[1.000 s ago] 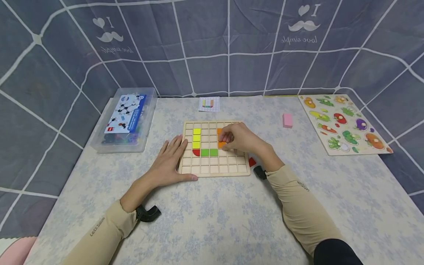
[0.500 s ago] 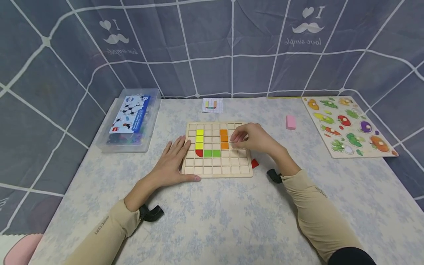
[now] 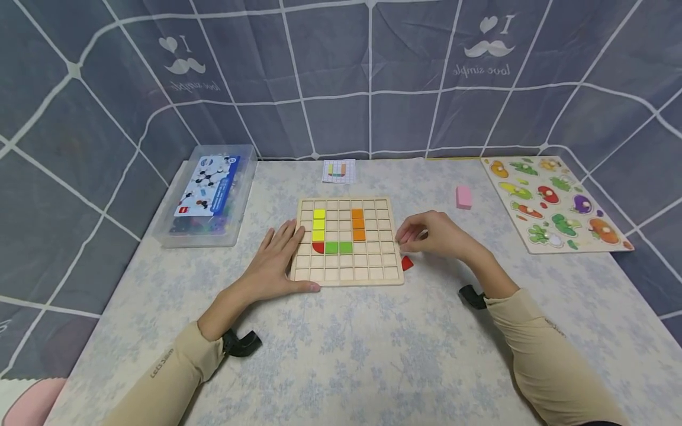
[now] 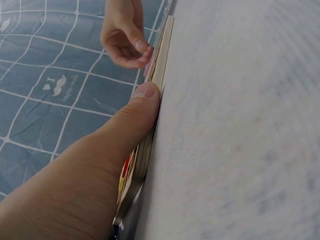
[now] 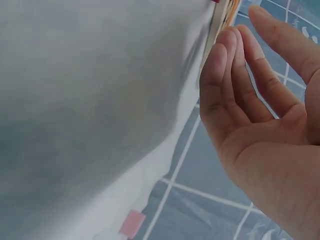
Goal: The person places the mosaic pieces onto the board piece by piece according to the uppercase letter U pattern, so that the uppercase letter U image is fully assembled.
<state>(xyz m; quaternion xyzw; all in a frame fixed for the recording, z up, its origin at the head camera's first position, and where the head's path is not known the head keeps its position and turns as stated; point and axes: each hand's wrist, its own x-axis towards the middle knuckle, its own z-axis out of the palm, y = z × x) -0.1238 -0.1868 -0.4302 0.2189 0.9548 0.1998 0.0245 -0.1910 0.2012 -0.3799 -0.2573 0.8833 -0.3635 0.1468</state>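
Note:
A wooden grid board lies flat in mid-table in the head view. In its cells sit yellow squares, orange squares, two green squares and a red rounded piece. My left hand rests along the board's left edge, fingers spread and thumb at the near left corner. At the right edge hovers my right hand, its fingers loosely bent and the palm holding nothing in the right wrist view. Just below those fingertips, a loose red piece lies on the table beside the board.
Behind the board lies a small pattern card. A clear plastic box stands at the back left. On the right are a pink block and a vegetable puzzle board. Tile-patterned cloth walls close off the back and sides.
My right hand has left the orange squares and moved right, off the board to its right edge. All three orange squares now show. My left hand has stayed in place.

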